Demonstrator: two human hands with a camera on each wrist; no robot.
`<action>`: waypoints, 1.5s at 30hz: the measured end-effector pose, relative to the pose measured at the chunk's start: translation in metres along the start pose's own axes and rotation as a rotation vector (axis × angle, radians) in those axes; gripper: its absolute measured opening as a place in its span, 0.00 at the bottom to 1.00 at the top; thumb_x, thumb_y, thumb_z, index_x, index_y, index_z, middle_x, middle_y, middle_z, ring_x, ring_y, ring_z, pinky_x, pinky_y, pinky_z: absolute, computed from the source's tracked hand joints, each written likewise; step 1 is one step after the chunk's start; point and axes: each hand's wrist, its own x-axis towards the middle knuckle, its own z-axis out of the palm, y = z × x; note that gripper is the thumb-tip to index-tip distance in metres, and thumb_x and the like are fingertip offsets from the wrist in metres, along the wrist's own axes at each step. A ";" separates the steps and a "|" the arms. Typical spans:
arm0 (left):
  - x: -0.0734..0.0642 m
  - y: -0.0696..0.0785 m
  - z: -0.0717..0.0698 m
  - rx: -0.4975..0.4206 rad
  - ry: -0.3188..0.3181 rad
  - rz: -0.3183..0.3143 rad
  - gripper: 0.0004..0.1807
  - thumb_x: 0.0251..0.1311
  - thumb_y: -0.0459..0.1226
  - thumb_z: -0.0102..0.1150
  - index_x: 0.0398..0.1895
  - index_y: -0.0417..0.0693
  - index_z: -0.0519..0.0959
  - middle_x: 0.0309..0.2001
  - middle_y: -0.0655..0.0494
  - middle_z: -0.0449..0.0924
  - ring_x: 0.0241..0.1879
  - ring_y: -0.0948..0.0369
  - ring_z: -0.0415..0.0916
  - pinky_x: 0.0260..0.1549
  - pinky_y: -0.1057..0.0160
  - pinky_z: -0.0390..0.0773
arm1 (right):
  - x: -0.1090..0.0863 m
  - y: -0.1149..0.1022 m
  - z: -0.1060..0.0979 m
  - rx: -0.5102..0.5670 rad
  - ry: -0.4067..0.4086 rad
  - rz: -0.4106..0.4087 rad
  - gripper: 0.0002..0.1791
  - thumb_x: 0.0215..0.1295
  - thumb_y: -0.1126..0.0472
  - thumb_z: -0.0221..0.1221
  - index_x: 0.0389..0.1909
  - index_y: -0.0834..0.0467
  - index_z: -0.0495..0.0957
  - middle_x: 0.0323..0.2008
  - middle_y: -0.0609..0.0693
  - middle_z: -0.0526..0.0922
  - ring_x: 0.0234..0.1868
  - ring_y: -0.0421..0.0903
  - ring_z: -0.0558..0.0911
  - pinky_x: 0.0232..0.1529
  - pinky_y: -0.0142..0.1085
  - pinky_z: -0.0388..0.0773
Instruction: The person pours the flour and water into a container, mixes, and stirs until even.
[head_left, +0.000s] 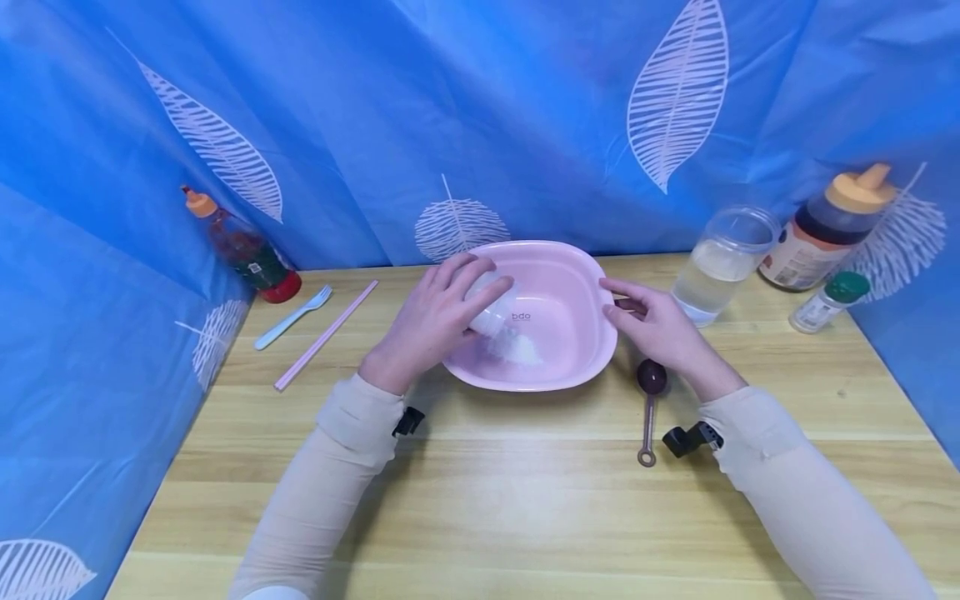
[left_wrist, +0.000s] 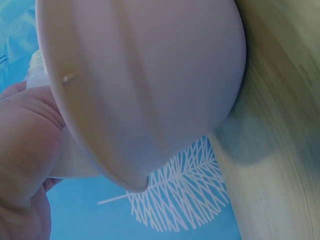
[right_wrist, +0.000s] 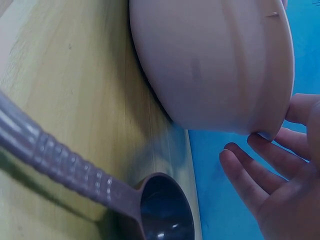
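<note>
- The left hand (head_left: 435,321) reaches forward over the basin's left side, its fingers curled around the clear container (head_left: 491,319).
- That container tilts inside the fingers' grip, mouth toward the white powder (head_left: 519,350) on the basin floor.
- The pink basin (head_left: 558,384) stands between both hands.
- The right hand (head_left: 660,327) pinches the basin's right rim with its fingertips.

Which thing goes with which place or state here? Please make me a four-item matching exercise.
1. white powder
2. right hand
3. brown scoop
4. light-blue fork

A. beside the pink chopsticks
B. holding the rim of the pink basin
C. on the table, near the right hand
D. inside the pink basin

Pairs: 1-D, 2-B, 3-C, 4-A
</note>
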 end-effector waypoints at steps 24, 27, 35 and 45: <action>0.005 0.002 -0.002 -0.056 0.048 -0.049 0.48 0.49 0.45 0.88 0.75 0.58 0.73 0.75 0.46 0.71 0.75 0.42 0.65 0.67 0.38 0.76 | 0.001 -0.001 -0.001 -0.005 0.004 0.019 0.32 0.83 0.53 0.58 0.81 0.58 0.68 0.74 0.66 0.76 0.69 0.64 0.82 0.54 0.16 0.78; 0.005 0.003 -0.002 -0.041 0.023 -0.042 0.48 0.51 0.46 0.87 0.76 0.59 0.72 0.75 0.47 0.71 0.75 0.43 0.64 0.67 0.40 0.76 | 0.001 0.000 -0.001 0.004 0.004 0.017 0.32 0.83 0.53 0.58 0.81 0.59 0.68 0.74 0.67 0.76 0.69 0.64 0.82 0.51 0.12 0.75; 0.008 0.003 0.001 -0.008 0.013 -0.025 0.46 0.52 0.46 0.87 0.74 0.58 0.72 0.72 0.47 0.73 0.74 0.43 0.65 0.63 0.43 0.80 | 0.002 -0.001 -0.001 0.010 0.006 0.004 0.31 0.82 0.54 0.58 0.81 0.59 0.68 0.74 0.67 0.76 0.69 0.65 0.82 0.51 0.12 0.75; 0.005 -0.001 0.007 -0.062 -0.025 -0.080 0.47 0.52 0.45 0.87 0.75 0.57 0.71 0.74 0.46 0.71 0.75 0.42 0.65 0.70 0.39 0.76 | 0.003 -0.002 0.000 0.005 0.002 0.009 0.31 0.82 0.53 0.58 0.81 0.58 0.68 0.75 0.66 0.75 0.69 0.65 0.82 0.52 0.13 0.75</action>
